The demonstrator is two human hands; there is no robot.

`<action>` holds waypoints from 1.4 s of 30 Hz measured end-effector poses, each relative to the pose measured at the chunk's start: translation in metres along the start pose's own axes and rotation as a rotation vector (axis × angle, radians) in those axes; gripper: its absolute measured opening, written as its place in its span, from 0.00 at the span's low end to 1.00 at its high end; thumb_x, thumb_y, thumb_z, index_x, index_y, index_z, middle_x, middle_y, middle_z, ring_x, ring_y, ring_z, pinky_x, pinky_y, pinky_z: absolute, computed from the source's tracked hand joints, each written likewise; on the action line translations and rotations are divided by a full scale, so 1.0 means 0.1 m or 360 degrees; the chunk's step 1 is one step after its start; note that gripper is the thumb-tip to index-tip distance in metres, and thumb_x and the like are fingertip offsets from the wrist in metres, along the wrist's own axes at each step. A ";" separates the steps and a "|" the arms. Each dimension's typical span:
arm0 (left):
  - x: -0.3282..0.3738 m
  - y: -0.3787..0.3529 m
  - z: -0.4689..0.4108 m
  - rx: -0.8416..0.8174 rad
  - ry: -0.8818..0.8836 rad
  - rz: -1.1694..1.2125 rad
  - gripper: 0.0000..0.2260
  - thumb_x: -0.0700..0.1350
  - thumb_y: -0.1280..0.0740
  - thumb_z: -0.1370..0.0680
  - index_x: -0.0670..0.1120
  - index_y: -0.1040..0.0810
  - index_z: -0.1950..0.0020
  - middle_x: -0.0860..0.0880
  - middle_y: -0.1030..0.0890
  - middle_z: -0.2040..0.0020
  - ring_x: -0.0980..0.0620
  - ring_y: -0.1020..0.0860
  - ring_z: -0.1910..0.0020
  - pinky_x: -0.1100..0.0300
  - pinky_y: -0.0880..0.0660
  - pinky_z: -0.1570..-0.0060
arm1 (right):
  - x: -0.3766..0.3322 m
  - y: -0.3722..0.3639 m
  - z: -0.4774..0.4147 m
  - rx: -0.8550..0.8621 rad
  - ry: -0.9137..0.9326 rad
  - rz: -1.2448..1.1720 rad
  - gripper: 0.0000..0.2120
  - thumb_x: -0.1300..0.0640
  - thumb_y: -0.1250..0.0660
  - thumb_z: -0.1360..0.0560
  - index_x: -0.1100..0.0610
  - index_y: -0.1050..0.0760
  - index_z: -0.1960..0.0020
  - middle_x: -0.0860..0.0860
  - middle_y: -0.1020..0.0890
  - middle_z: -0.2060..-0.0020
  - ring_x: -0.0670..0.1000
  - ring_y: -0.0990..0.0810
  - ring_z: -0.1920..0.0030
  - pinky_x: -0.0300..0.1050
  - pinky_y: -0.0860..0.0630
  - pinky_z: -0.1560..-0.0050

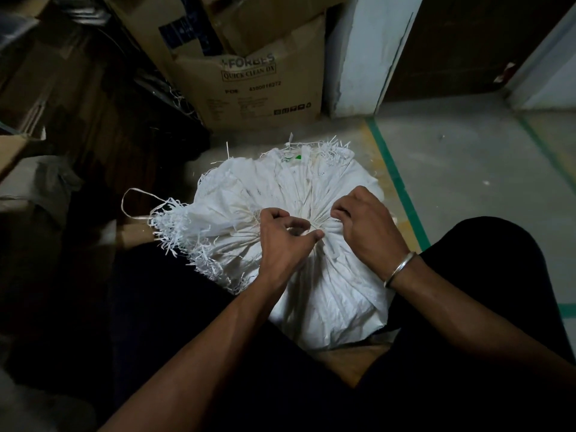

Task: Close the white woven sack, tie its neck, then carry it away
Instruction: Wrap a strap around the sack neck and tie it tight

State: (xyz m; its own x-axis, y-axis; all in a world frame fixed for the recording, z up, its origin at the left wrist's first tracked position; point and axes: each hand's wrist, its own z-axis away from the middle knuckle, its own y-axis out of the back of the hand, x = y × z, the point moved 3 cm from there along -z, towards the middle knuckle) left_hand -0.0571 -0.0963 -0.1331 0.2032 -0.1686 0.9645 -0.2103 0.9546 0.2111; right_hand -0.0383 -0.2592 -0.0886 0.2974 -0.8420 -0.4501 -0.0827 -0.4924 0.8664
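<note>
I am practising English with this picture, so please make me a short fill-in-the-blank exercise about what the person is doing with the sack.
1. Both hands work at the gathered ____ of the white woven sack.
2. The metal bangle sits on the ____ wrist.
3. The left hand and the right hand meet near the sack's ____.
4. Behind the sack stands a ____ box with printed lettering.

Missing words: neck; right; middle; cardboard

Both forearms reach forward and converge, left hand point(285, 235) and right hand point(364, 222) close together, fingers curled in pinch grips.
</note>
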 end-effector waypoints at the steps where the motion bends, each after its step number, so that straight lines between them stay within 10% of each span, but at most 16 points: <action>1: -0.01 0.00 0.00 -0.0007 0.0008 0.0004 0.23 0.43 0.16 0.34 0.56 0.30 0.58 0.36 0.22 0.40 0.48 0.16 0.47 0.47 0.18 0.45 | -0.01 -0.01 -0.02 -0.0009 0.0026 0.0015 0.05 0.62 0.33 0.21 0.59 0.19 0.53 0.54 0.25 0.55 0.53 0.23 0.54 0.39 0.31 0.53; 5: 0.01 0.02 0.00 -0.0048 -0.0009 -0.0033 0.18 0.44 0.17 0.34 0.54 0.25 0.58 0.42 0.24 0.37 0.50 0.15 0.49 0.49 0.17 0.49 | -0.01 -0.02 -0.11 -0.0041 0.0098 0.0072 0.06 0.64 0.35 0.20 0.59 0.21 0.54 0.53 0.26 0.56 0.54 0.25 0.53 0.52 0.24 0.53; 20: 0.03 0.02 -0.02 -0.0008 0.0064 -0.0133 0.15 0.43 0.16 0.35 0.41 0.16 0.55 0.53 0.26 0.45 0.65 0.18 0.61 0.67 0.22 0.65 | -0.07 -0.14 -0.29 -0.0200 0.0184 0.0136 0.05 0.62 0.34 0.21 0.56 0.19 0.51 0.54 0.24 0.54 0.55 0.24 0.51 0.48 0.27 0.57; 29: -0.08 0.00 -0.05 -0.0017 0.0104 -0.0049 0.29 0.42 0.16 0.37 0.44 0.29 0.45 0.51 0.14 0.55 0.55 0.14 0.54 0.58 0.19 0.54 | -0.06 -0.09 -0.30 -0.0499 -0.0213 0.0034 0.08 0.56 0.34 0.23 0.55 0.16 0.56 0.53 0.14 0.57 0.54 0.16 0.57 0.42 0.28 0.59; 32: -0.07 -0.03 -0.04 -0.0034 -0.0029 -0.0136 0.22 0.41 0.20 0.34 0.46 0.29 0.46 0.50 0.14 0.54 0.54 0.15 0.53 0.63 0.20 0.55 | -0.13 -0.07 -0.28 -0.0527 -0.0297 0.0196 0.08 0.52 0.34 0.27 0.56 0.20 0.54 0.56 0.16 0.56 0.59 0.17 0.54 0.46 0.24 0.56; 38: 0.05 0.01 -0.08 -0.0091 -0.0406 -0.0291 0.26 0.40 0.30 0.35 0.74 0.25 0.52 0.45 0.18 0.52 0.47 0.17 0.49 0.40 0.21 0.48 | -0.30 0.01 -0.47 -0.0748 -0.0304 0.0414 0.19 0.46 0.31 0.25 0.58 0.26 0.41 0.58 0.20 0.41 0.61 0.20 0.41 0.49 0.25 0.46; 42: 0.08 0.01 -0.08 -0.0140 -0.0446 -0.0390 0.20 0.41 0.31 0.36 0.69 0.21 0.59 0.46 0.19 0.53 0.45 0.19 0.50 0.40 0.22 0.49 | -0.32 -0.06 -0.55 -0.0803 -0.0340 0.0351 0.19 0.47 0.26 0.29 0.57 0.25 0.46 0.57 0.18 0.45 0.60 0.18 0.45 0.45 0.28 0.56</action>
State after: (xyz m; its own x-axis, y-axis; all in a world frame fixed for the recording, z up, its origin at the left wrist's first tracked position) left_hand -0.0480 -0.0952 -0.1263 -0.0346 -0.4433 0.8957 -0.1024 0.8931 0.4380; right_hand 0.0050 -0.2176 -0.0677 0.1220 -0.9641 -0.2358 0.3573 -0.1790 0.9167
